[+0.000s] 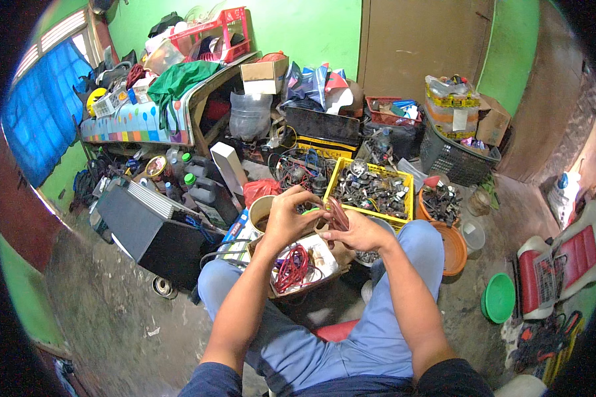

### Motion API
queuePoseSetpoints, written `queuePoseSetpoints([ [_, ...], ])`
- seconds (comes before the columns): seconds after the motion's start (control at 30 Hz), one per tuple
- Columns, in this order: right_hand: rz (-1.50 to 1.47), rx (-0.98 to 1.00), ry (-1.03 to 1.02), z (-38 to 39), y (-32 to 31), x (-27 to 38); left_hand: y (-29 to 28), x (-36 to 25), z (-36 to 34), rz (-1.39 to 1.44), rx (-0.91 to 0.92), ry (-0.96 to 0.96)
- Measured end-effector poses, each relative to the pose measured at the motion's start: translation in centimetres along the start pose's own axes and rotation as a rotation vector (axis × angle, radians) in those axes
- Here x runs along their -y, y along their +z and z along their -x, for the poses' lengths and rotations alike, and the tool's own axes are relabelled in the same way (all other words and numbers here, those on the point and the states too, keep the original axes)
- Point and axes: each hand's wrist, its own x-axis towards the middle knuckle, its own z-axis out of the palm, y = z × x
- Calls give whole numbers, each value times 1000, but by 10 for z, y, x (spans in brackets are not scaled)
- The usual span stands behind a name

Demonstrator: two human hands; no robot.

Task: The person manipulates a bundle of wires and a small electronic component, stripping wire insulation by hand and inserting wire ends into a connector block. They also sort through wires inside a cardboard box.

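Observation:
My right hand [364,233] is closed round a looped bundle of reddish-brown cable [338,216]. My left hand [291,217] meets it from the other side, fingers bent and their tips pinching at the bundle's edge. Both hands are raised over my lap. Just below them sits an open box [324,261] with a tangle of red wire [291,270] inside. Behind my left hand stands a cream-coloured bucket [261,210], partly covered by it. A yellow crate [407,192] full of small dark electrical parts lies beyond my right hand.
To the left are a large black box [152,221] and dark jugs with green caps [208,198]. An orange basin [453,248], a green bowl [498,296] and a grey basket [453,155] stand on the right. A cluttered table [139,129] runs along the back left.

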Motion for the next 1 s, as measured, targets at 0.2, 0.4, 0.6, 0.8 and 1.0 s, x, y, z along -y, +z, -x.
queuePoseSetpoints([
  [0.2,-164,-22,288,6,-1,14,3,1,-1,69,-8,-27],
  [0.4,-421,-340,165,-2,-4,9,15,15,-4,206,-63,-154],
  [0.6,-618,-501,115,-6,-8,-1,28,-6,2,411,-3,-257],
  [0.8,-685,-516,117,-8,4,5,42,-9,9,399,-10,-168],
  [1.0,-620,-421,128,-7,5,5,45,-20,8,329,-143,-189],
])
